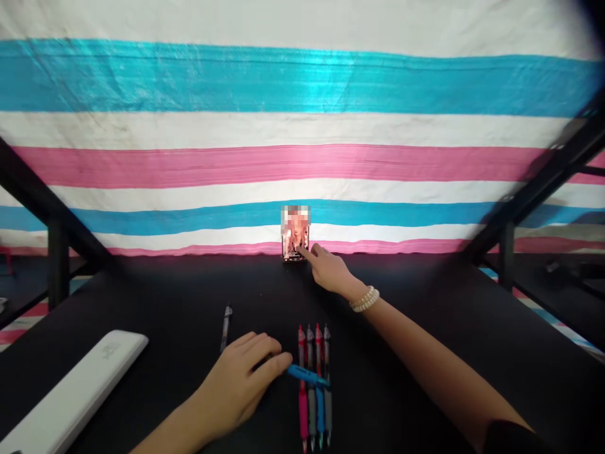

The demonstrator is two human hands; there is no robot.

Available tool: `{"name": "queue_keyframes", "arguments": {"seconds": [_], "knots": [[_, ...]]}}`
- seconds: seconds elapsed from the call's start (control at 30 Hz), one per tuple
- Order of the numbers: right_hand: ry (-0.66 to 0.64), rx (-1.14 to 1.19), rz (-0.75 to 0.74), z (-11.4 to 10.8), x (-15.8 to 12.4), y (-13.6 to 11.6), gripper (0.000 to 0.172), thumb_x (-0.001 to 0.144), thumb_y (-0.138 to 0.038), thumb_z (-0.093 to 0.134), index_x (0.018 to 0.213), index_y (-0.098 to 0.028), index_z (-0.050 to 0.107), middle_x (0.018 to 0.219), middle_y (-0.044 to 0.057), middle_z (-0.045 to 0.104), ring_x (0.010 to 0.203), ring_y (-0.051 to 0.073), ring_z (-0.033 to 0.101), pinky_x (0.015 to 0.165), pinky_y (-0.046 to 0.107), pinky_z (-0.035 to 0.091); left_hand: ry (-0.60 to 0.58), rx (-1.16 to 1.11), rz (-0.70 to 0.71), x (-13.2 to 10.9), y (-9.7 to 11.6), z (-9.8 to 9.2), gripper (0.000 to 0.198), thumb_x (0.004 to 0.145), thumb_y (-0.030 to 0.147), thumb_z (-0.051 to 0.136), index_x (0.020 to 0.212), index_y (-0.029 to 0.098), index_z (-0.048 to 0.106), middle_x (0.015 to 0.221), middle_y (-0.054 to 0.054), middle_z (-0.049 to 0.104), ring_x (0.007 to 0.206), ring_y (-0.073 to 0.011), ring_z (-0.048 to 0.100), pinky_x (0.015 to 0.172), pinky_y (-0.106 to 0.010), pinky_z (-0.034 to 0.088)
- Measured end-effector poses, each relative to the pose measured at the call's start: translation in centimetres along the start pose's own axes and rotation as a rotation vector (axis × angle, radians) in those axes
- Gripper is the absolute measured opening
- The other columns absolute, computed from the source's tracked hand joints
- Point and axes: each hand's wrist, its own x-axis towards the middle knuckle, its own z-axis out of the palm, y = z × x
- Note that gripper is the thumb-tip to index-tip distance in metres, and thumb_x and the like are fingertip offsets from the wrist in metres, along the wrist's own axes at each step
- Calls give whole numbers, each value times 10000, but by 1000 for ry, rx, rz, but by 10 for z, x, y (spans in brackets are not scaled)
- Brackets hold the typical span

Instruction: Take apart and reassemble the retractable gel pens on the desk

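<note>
My left hand [248, 378] rests low over the black table with a blue pen [308, 376] between thumb and fingers. That pen lies slantwise across a row of several pens [303, 413] with pink, grey and blue grips. To the left of this hand is a single clear-barrelled pen [226, 321], its lower end hidden by the fingers. My right hand [331, 272] is stretched forward, index finger pointed at the lower screen of a lit phone [287, 248] and the other fingers curled. Nothing is held in it. The phone stands upright at the table's back edge.
A long white case [80, 394] lies on the left of the black tabletop [189, 284]. Dark slanted frame bars [539, 183] rise at both sides. Behind the table hangs a striped sheet [236, 167] in blue, white and pink.
</note>
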Motion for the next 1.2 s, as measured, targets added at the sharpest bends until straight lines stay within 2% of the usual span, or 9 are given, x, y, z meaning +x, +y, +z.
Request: {"name": "queue_keyframes", "arguments": {"seconds": [0.13,0.2,0.33,0.43,0.57,0.77,0.87,1.0,1.2], "knots": [[99,93,96,-10,-4,-3,680,957,-120,446,1590,-143,198,1232,209,552,1065,323,586,782,404,521,-3,-12,-40,-2,1,-2,285,949,69,458,1173,147,616,994,-127,685,818,-230,638,778,-379,533],[113,171,99,-17,-23,-12,611,990,-171,446,1569,-149,252,1171,164,610,973,269,619,792,389,523,-26,-22,-34,-3,3,-2,337,935,38,455,1220,137,607,1042,-139,684,882,-243,642,847,-405,529],[10,316,-30,-34,-85,-41,252,1039,-268,458,1060,-204,700,844,12,683,744,159,633,711,269,516,-36,49,-58,-4,4,3,459,931,-17,392,1325,122,579,1106,-152,685,939,-257,632,880,-422,522],[-111,438,-124,-42,-126,-60,329,1043,-283,475,766,-199,632,715,-6,648,694,162,593,678,271,489,12,150,-45,-1,6,4,428,980,13,375,1352,91,573,1064,-144,712,953,-259,639,898,-415,506],[-121,434,-132,-41,-147,-69,283,1041,-237,461,794,-199,596,796,16,649,729,176,585,683,281,476,66,270,15,8,10,0,350,1011,76,426,1315,55,598,977,-130,750,870,-256,678,833,-402,511],[-28,341,-100,-16,-144,-66,290,1043,-272,492,780,-195,585,750,20,635,696,181,574,613,273,430,99,315,-14,15,12,1,236,1023,122,423,1088,89,648,749,-79,748,599,-216,704,532,-314,502],[76,335,-144,-5,-144,-66,379,1070,-297,422,727,-192,544,692,24,608,659,181,542,582,279,400,99,206,-67,12,14,5,249,1039,143,375,1024,128,622,772,-74,761,618,-207,742,522,-283,521],[153,365,-216,0,-148,-70,429,1092,-285,317,751,-181,557,684,40,594,653,185,515,577,285,399,-46,-51,-254,8,18,4,277,1059,212,323,1019,193,597,757,-20,732,579,-190,724,510,-265,509],[104,451,-264,-15,-149,-59,199,1046,-305,485,1025,-191,647,800,42,665,754,200,550,654,288,452,-137,-268,-417,2,15,0,260,1065,290,333,1067,249,590,859,-2,723,708,-192,725,625,-262,504]]}}
